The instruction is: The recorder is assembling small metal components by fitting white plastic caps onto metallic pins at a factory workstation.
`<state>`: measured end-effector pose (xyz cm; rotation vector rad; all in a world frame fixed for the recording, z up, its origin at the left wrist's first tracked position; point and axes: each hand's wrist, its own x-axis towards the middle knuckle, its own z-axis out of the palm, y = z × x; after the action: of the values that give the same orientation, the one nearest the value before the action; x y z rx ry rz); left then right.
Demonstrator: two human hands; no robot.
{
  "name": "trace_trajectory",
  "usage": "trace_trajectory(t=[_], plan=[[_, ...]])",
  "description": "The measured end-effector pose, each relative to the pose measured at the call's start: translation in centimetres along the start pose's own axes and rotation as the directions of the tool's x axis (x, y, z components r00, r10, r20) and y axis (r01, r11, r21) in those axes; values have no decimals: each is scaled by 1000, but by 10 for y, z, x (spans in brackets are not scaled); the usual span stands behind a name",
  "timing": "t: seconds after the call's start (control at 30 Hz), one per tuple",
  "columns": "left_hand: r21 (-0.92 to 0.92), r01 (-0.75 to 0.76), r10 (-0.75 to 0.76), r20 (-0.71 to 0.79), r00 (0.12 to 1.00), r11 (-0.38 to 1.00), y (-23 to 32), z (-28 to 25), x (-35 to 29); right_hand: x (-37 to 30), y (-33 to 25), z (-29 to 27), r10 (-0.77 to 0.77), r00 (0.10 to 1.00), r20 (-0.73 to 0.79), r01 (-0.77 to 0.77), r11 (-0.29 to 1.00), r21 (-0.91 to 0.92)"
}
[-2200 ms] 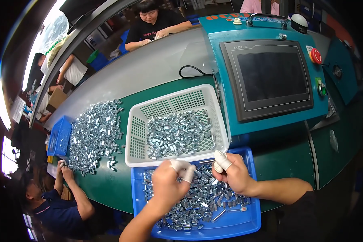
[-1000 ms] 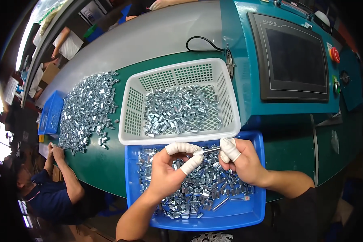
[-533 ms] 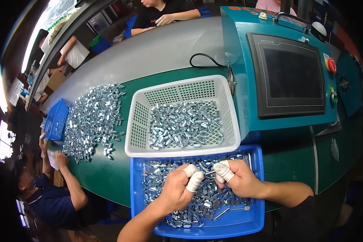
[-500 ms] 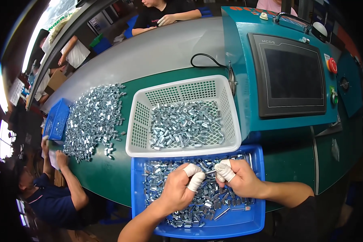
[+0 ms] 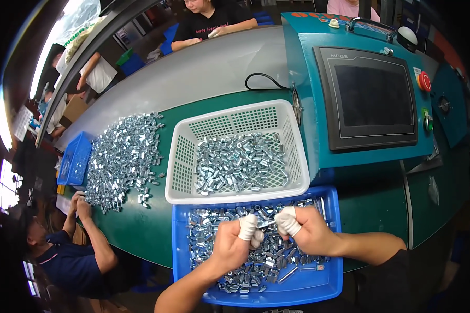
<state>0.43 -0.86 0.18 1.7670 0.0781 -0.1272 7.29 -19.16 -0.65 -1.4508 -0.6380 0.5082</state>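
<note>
My left hand [image 5: 234,241] and my right hand [image 5: 304,229] are raised over a blue tray [image 5: 337,235], their fingertips close together. White covers wrap the thumbs and fingertips of both. A short shiny metal piece [image 5: 267,224] spans the small gap between them, its ends pinched by either hand. Whether it is one part or two joined parts is hidden by the fingers. Beneath lie many loose silvery long hex nuts [image 5: 271,268], filling most of the tray. A slim metal rod [image 5: 288,275] and a clear-handled tool [image 5: 312,268] rest at its lower right.
Behind the tray stands a white perforated basket [image 5: 235,199] with more nuts. A large nut pile [image 5: 122,161] and a small blue bin [image 5: 74,159] are on the green table's left. At right is a teal machine [image 5: 305,99] with a screen. Co-workers sit left and opposite.
My left fingers have curled and turned around the metal piece, while my right hand stays nearly in place. The co-worker at left has brought both hands together beside the pile.
</note>
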Motion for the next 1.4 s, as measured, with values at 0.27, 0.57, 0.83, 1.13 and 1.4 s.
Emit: trace_trajectory(t=[0.27,0.57,0.83,1.13,1.4], plan=[[536,-495,599,-26,800,684,28,4,19,0,-1,-1,79,993,-88,-64,985,162],[721,-320,605,-170,778,614,20,-10,56,-7,0,-7,-287,932,-220,288,957,-27],[896,-146,290,20,957,419,-14,5,18,0,-6,-3,-93,974,-207,102,994,36],[839,-241,299,99,949,487,-14,5,15,-3,-4,0,-60,983,-174,68,997,41],[605,-120,83,89,993,787,-12,-2,16,-3,3,-1,-3,985,-173,16,997,74]])
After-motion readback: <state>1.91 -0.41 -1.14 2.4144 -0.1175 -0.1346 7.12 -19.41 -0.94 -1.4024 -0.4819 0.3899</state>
